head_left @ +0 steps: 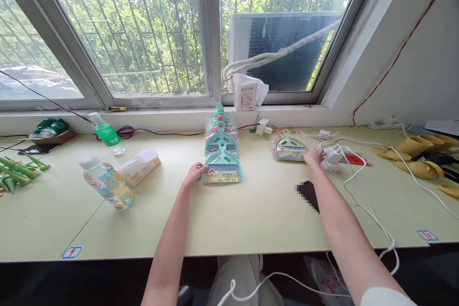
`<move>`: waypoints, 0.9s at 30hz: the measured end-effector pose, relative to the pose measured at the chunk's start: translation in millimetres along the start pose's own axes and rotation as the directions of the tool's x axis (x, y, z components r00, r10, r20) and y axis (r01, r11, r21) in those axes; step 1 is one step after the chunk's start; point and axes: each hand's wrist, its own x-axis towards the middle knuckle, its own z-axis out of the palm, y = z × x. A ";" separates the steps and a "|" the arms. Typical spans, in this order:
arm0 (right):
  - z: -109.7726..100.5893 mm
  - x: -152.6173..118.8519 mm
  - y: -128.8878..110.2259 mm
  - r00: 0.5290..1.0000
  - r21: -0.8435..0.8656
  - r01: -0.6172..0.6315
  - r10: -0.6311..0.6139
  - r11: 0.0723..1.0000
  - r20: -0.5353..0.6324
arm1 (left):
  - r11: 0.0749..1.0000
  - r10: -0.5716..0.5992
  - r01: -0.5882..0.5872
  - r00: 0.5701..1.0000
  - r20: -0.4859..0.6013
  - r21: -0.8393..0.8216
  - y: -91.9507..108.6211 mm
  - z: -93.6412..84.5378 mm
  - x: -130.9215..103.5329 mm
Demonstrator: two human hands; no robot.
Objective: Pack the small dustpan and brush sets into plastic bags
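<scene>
Several packaged mini dustpan-and-brush sets in teal and pink lie overlapped in a column on the table; the front teal set (pixel 223 165) has a printed label. My left hand (pixel 195 173) has its fingertips on the left edge of that front set. To the right, a pale green packaged set (pixel 289 147) lies near the back of the table. My right hand (pixel 314 157) is at its right edge, fingers bent together on the packaging, beside a white plug adapter (pixel 332 158).
At the left stand a patterned bottle (pixel 109 184), a green-labelled bottle (pixel 107 135) and a tissue pack (pixel 140 167). A dark phone-like object (pixel 309 194) lies below my right hand. White cables (pixel 358 201) and yellow pieces (pixel 421 168) are at the right.
</scene>
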 end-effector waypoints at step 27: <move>20.6 -250.6 -114.0 0.536 0.570 0.710 -0.843 0.414 -0.054 | 0.787 0.279 -0.098 0.937 0.209 -0.610 35.9 42.5 -29.5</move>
